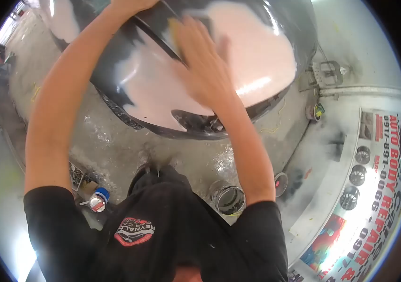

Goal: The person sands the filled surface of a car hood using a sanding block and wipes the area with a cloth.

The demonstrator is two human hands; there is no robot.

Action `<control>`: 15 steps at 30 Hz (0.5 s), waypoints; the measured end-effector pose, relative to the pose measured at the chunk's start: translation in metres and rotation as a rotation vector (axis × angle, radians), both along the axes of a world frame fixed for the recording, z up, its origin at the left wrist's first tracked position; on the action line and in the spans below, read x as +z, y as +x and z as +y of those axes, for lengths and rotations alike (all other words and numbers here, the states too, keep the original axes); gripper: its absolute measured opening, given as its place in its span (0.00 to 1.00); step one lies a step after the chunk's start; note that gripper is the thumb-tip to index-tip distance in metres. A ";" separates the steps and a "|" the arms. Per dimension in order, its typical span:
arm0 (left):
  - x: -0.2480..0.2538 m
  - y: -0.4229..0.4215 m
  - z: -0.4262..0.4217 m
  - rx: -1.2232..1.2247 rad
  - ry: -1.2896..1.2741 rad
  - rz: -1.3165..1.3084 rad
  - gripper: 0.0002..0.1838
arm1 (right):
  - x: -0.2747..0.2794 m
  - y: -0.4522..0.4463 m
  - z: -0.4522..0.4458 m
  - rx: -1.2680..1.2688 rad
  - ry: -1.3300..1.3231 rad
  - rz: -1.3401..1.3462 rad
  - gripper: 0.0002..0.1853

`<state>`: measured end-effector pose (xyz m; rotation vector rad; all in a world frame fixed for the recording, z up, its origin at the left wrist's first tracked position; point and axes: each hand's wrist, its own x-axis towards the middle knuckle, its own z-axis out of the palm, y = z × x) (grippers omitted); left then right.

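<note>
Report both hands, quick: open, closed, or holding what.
Left hand: cut off at the top edge; open or closed cannot be told.
Right hand: blurred, outstretched over a yellowish piece at the car panel; whether it grips cannot be told.

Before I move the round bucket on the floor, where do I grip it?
Probably by the rim, coming from above: the bucket stands upright with its mouth open, so fingers could hook over the edge. Best keep it level; I can't tell what's inside.
</note>
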<state>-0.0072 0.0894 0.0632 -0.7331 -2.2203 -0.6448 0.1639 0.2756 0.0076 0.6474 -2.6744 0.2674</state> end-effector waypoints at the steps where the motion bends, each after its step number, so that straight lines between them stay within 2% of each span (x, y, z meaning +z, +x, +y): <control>1: -0.003 -0.003 -0.001 0.011 0.039 0.003 0.22 | -0.013 0.025 0.022 -0.024 -0.009 -0.028 0.42; 5: -0.003 -0.005 -0.003 -0.002 0.112 -0.032 0.22 | -0.006 0.018 0.002 -0.018 -0.118 -0.020 0.43; 6: -0.001 -0.002 -0.001 -0.004 0.119 -0.052 0.22 | 0.009 -0.004 -0.016 -0.044 -0.024 -0.012 0.43; 9: 0.003 0.004 -0.002 0.001 0.100 -0.063 0.22 | 0.030 -0.052 -0.056 0.010 -0.095 0.017 0.41; 12: 0.008 0.004 -0.003 -0.042 0.079 -0.069 0.22 | -0.001 -0.037 -0.008 0.073 -0.086 0.055 0.38; 15: 0.008 0.003 0.000 -0.048 0.083 -0.075 0.22 | -0.004 -0.076 0.082 -0.125 -0.043 0.129 0.35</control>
